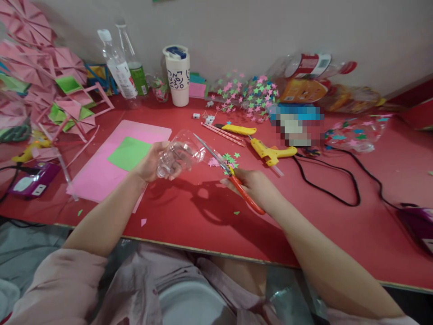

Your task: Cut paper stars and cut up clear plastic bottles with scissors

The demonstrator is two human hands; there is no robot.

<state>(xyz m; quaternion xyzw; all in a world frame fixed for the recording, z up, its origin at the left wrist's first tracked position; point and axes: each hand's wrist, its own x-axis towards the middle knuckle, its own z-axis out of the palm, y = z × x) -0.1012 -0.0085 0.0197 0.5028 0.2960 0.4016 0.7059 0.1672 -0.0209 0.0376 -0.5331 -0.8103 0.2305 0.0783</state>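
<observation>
In the head view, my left hand [154, 160] is wrapped round a cut clear plastic bottle piece [184, 151], tilted with its wider end toward the right. My right hand [252, 185] grips the red-handled scissors [244, 195], whose blades point up and left. The blade tips reach the wide rim of the bottle piece; whether they touch it I cannot tell. Beneath the blades lies a small pile of green and pink paper stars [230, 159]. Behind my left hand, a green paper square [130, 153] rests on pink paper sheets [98, 174].
A yellow glue gun [270, 151] with a black cord lies right of the stars, near a yellow utility knife [240, 130]. A white tumbler [178, 83] and bottles [123, 83] stand along the wall. Pink paper crafts [64, 95] crowd the left. A purple power strip [35, 178] sits there too.
</observation>
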